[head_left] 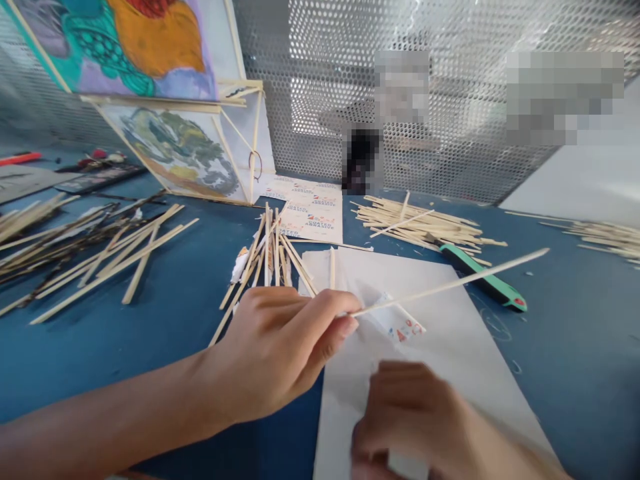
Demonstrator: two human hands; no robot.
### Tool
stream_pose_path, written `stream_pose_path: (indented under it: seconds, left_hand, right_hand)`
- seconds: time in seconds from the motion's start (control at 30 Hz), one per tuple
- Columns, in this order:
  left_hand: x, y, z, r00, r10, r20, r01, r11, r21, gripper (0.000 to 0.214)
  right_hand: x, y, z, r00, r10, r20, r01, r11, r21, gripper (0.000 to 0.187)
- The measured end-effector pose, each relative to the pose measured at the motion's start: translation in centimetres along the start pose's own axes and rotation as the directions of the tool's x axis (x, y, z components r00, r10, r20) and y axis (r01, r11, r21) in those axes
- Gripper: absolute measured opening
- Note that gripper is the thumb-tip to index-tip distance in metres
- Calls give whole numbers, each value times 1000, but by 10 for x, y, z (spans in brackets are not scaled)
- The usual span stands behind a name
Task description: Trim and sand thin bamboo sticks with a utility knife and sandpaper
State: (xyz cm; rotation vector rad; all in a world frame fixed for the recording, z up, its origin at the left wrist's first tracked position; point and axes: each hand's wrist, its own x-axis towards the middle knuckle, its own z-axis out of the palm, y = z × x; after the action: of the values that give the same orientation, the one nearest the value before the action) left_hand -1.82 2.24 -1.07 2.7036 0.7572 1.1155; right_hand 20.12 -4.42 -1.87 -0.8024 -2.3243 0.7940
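While the left hand [273, 347] pinches one stick [450, 281] between thumb and index finger, the right hand [415, 420] is low over the white sheet [450, 360], its fingers curled and blurred; I cannot tell whether they grip anything. The stick points out to the right above the sheet, crossing the view of one slip [403, 323] with red marks and one green-and-black cutter [483, 277].

Four groups of sticks, too overlapped to count singly, lie on the blue surface [590, 327]: one bundle [270, 247] just behind the left hand, one heap [415, 220] that the cutter's tip reaches, one pile [607, 237] at the far right, and one spread [110, 257] at the left with some dark pieces in it.

Farther back are one printed sheet [320, 213] reading "COATED ABRASIVE", two paintings, the colourful one [150, 47] above the greyer one [175, 150], and one perforated screen [315, 93].
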Motion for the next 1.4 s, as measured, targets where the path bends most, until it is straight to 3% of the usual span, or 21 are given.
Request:
stream_pose_path:
  seconds: [0.07,0.13,0.27,0.37,0.57,0.77,0.93,1.13,1.27,1.4]
  left_hand:
    - [1,0,0,1000,13,-9,-12,1000,17,11]
    - [2,-1,0,1000,21,-4,-21,999,25,10]
    - [2,-2,0,999,41,9,-42,999,19,10]
    - [3,-2,0,998,68,-16,-67,997,36,8]
    - [7,-5,-2,989,127,-76,-113,980,165,7]
    - [8,-9,-5,936,348,-50,-311,885,346,18]
    - [7,-13,-3,968,243,-58,-219,937,272,12]
    - [6,-13,-2,985,158,-73,-137,961,239,10]
    - [9,-12,-2,991,56,-119,-37,986,163,7]
    - [10,-14,-3,985,96,-141,-66,977,203,9]
  right_hand:
    - [0,2,-10,965,175,-197,-171,985,39,23]
    - [-1,9,-19,858,319,-403,-284,948,144,21]
    - [-7,25,-32,630,359,-688,-140,925,354,15]
    - [-9,29,-36,569,346,-747,-55,921,384,13]
    - [-10,24,-39,594,274,-757,5,939,344,14]
    - [-7,23,-41,566,328,-756,-44,928,370,25]
    - [-2,22,-45,573,365,-734,-98,920,381,26]
    - [-5,26,-49,663,311,-681,-49,926,375,19]
    - [-10,34,-51,687,330,-648,-35,905,424,12]
    - [-12,40,-52,680,400,-614,-47,860,508,8]
